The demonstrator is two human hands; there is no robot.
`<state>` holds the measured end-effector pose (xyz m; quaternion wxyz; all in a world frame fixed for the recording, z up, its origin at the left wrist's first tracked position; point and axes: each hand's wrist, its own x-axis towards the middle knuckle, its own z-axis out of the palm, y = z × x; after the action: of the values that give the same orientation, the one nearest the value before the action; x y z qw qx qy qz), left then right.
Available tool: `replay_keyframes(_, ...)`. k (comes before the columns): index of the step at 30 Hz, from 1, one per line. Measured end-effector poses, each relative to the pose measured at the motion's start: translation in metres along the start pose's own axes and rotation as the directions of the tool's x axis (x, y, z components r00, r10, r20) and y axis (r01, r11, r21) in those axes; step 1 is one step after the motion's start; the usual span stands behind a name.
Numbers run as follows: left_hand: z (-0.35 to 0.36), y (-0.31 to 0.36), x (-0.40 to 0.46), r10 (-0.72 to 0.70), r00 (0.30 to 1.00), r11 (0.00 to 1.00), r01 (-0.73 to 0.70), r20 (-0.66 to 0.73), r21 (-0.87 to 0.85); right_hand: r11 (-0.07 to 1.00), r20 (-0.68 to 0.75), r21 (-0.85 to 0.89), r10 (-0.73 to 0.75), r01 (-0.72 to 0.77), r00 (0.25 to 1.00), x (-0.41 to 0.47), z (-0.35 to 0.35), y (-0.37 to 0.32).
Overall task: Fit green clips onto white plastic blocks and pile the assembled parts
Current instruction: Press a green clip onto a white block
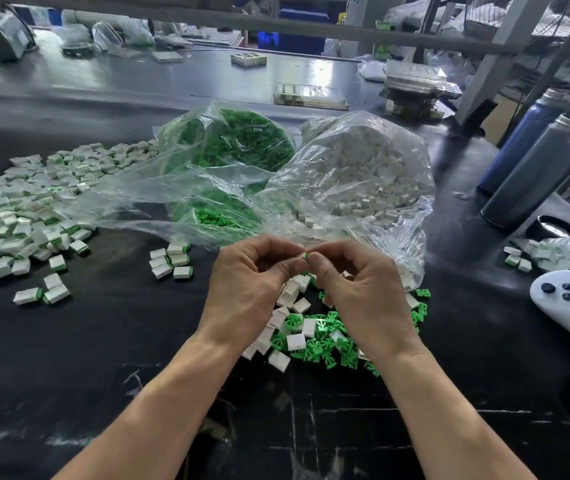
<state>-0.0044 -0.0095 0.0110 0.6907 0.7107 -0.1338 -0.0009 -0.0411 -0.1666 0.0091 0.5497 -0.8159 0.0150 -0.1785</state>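
Left hand [245, 289] and right hand [359, 289] pinch one white block [301, 255] with one green clip [307, 257] between fingertips, above loose parts [311, 336] on the black table [103, 358]. Behind: two clear bags, green clips [238, 140] and white blocks [363, 168]. Assembled pile [16, 209] far left, too many to count

Glossy black table [103, 341], scuffed; crinkled clear plastic bags [363, 174]; matt white plastic blocks [295, 341]; smooth green plastic clips [325, 351].
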Motion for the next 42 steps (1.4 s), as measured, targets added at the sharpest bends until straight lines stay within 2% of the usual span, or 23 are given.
replay_keyframes(8, -0.002, -0.001, 0.002, 0.037, 0.999, 0.998, -0.039, 0.037, 0.053, 0.993, -0.013, -0.103, -0.067, 0.065, 0.998, -0.001, 0.000, 0.001)
replay_keyframes(12, -0.008, -0.003, 0.004, 0.059, 0.996, 0.992, -0.066, 0.067, 0.112, 0.984, 0.033, -0.144, -0.103, 0.107, 0.994, 0.001, -0.002, 0.002)
replay_keyframes(17, -0.011, -0.002, 0.005, 0.114, 0.990, 0.969, -0.130, 0.082, 0.212, 0.982, 0.051, -0.148, -0.109, 0.116, 0.993, 0.000, -0.002, -0.001)
replay_keyframes(28, -0.011, -0.003, 0.007, 0.100, 0.990, 0.964, -0.122, 0.102, 0.237, 0.976, 0.082, -0.195, -0.080, 0.095, 0.993, -0.001, -0.004, -0.002)
replay_keyframes(32, -0.013, -0.004, 0.007, 0.062, 0.994, 0.983, -0.076, 0.093, 0.167, 0.983, 0.031, -0.166, -0.073, 0.077, 0.997, 0.000, -0.003, -0.003)
replay_keyframes(35, -0.021, -0.003, 0.012, 0.049, 0.998, 0.994, -0.052, 0.025, 0.100, 0.999, -0.026, -0.041, -0.021, 0.020, 0.999, 0.005, -0.017, 0.000)
replay_keyframes(38, -0.023, -0.002, 0.014, -0.006, 1.000, 1.000, 0.006, 0.014, -0.020, 1.000, 0.019, -0.008, -0.010, 0.011, 1.000, 0.005, -0.020, 0.002)
replay_keyframes(42, -0.018, 0.000, 0.011, -0.055, 0.995, 0.996, 0.061, 0.085, -0.061, 0.998, 0.108, -0.023, -0.060, 0.062, 0.992, 0.001, -0.007, 0.000)
